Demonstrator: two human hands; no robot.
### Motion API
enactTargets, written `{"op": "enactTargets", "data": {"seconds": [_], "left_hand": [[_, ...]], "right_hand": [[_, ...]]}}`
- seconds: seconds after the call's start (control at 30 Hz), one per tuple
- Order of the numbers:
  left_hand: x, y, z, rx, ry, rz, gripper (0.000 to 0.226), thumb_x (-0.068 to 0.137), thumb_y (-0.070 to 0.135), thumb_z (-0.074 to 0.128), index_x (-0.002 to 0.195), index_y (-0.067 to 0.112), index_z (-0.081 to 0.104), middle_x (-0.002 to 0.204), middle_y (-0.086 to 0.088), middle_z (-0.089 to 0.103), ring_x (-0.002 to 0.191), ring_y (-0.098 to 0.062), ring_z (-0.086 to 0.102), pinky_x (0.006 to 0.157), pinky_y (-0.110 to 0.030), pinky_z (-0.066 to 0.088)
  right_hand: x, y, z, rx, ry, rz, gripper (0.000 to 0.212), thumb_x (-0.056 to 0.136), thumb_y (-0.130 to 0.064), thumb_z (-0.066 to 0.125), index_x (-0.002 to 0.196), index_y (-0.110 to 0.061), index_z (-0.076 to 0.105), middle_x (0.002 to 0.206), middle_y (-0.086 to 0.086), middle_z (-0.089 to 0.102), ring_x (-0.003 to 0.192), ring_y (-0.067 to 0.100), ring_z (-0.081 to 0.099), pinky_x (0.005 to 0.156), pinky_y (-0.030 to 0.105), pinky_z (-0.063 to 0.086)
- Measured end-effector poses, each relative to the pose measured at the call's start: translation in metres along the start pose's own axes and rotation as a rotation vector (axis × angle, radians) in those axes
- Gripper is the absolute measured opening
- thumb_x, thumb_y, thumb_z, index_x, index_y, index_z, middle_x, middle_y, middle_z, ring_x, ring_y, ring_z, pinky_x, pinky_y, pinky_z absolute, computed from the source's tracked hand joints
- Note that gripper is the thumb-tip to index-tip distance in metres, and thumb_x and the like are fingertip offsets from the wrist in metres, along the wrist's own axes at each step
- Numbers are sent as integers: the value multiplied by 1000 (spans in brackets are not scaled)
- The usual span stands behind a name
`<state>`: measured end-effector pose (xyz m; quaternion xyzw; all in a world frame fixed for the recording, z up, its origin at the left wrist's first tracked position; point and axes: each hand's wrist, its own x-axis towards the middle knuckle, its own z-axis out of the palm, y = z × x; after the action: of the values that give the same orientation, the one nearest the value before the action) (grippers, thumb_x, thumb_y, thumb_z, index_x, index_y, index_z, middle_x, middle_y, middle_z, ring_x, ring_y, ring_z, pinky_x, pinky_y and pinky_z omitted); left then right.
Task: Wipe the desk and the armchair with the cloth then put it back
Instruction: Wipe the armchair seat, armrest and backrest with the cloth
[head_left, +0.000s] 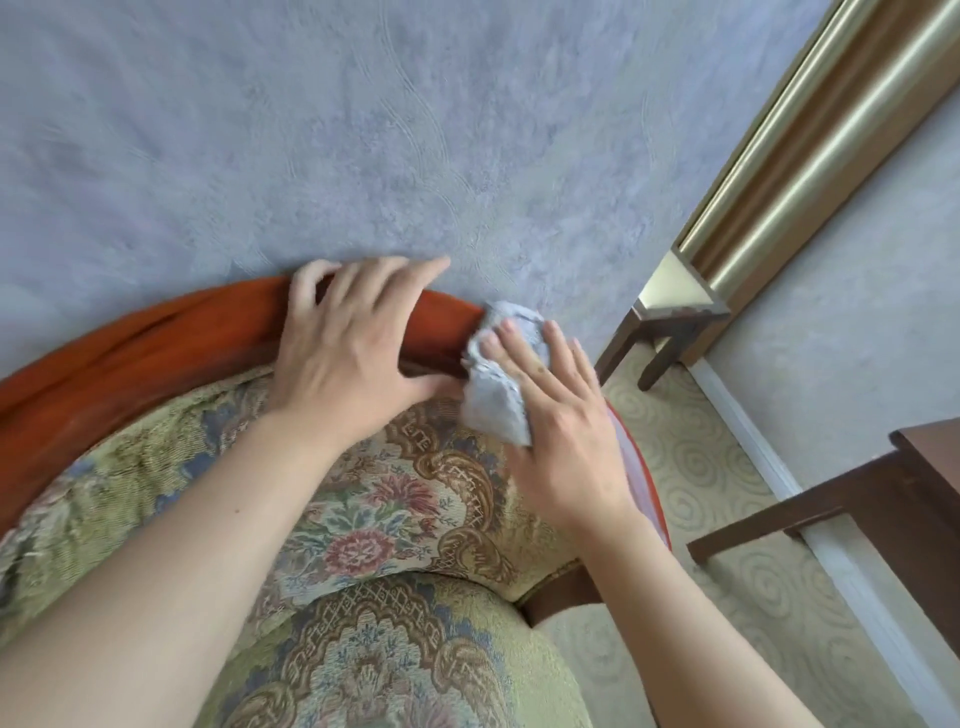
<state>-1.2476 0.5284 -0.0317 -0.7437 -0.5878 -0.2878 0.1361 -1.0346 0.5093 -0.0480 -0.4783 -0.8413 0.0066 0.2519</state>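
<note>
The armchair has a curved reddish wooden top rail (156, 338) and floral tapestry upholstery (374, 514) on its back and seat. My left hand (343, 358) rests over the rail near its middle, fingers spread across the wood and reaching behind it. Just to the right, my right hand (561, 431) presses a crumpled grey cloth (493, 400) against the rail and the top of the backrest, with fingers fairly straight over the cloth. Part of the cloth is hidden under that hand.
A blue-grey textured wall (363, 130) stands right behind the chair. A gold-framed piece on dark wooden legs (670, 332) leans at the right. A dark wooden table corner (924, 467) sits at the right edge. Patterned carpet (701, 457) lies between them.
</note>
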Motion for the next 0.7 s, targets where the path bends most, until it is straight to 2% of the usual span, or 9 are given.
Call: {"op": "enactTargets", "data": {"seconds": [0.07, 0.13, 0.2, 0.23, 0.4, 0.53, 0.6, 0.7], "left_hand": [[-6, -14, -14, -83, 43, -9, 95, 64, 69, 74, 142, 19, 53, 133, -5, 58, 120, -29, 47, 107, -42, 32], [-15, -30, -27, -90, 93, -50, 89, 67, 68, 75, 138, 17, 57, 129, -6, 58, 117, -29, 45, 106, -40, 35], [-31, -47, -38, -33, 79, -124, 87, 68, 69, 74, 135, 17, 57, 128, -7, 59, 115, -30, 47, 103, -41, 37], [-41, -54, -42, -4, 77, -166, 87, 68, 70, 73, 135, 16, 57, 128, -8, 59, 115, -30, 47, 103, -42, 37], [-83, -82, -57, 92, 69, -347, 91, 72, 76, 70, 136, 13, 54, 134, -8, 54, 116, -29, 44, 101, -41, 35], [-108, -97, -70, 108, 47, -461, 86, 73, 82, 65, 137, 26, 50, 132, -5, 60, 116, -33, 54, 97, -49, 45], [-120, -109, -80, 110, 34, -571, 81, 72, 88, 56, 132, 35, 51, 122, -6, 68, 109, -37, 63, 88, -50, 51], [-141, -130, -92, 141, -18, -719, 83, 67, 99, 45, 120, 37, 55, 100, -10, 76, 92, -43, 70, 77, -50, 55]], "right_hand": [[-24, 15, -1, 2, 72, 92, 71, 77, -15, 46, 148, -16, 42, 157, -3, 32, 150, 22, 18, 120, 51, 20], [-35, 10, 3, 14, 167, 274, 70, 78, -20, 39, 148, -14, 42, 156, -5, 31, 150, 18, 18, 121, 48, 20], [-30, -10, 11, 20, 203, 452, 76, 74, -27, 33, 149, -16, 40, 157, -5, 31, 149, 30, 18, 121, 48, 15], [-22, -22, 14, 20, 207, 477, 79, 72, -27, 31, 150, -16, 39, 157, -4, 32, 149, 35, 18, 121, 49, 12], [38, -69, 25, -33, 140, 221, 79, 72, -27, 35, 149, -15, 38, 156, 1, 38, 144, 42, 23, 118, 56, 12], [38, -45, 21, -156, 125, -37, 78, 72, -23, 53, 148, -12, 40, 155, 5, 40, 138, 40, 37, 112, 55, 27], [18, -17, 19, -223, 134, -53, 80, 73, -22, 63, 149, -11, 39, 156, 6, 38, 138, 38, 37, 112, 52, 29], [-22, 12, 15, -214, 191, 108, 78, 75, -12, 68, 148, -8, 40, 155, 8, 38, 139, 36, 38, 113, 48, 31]]}}
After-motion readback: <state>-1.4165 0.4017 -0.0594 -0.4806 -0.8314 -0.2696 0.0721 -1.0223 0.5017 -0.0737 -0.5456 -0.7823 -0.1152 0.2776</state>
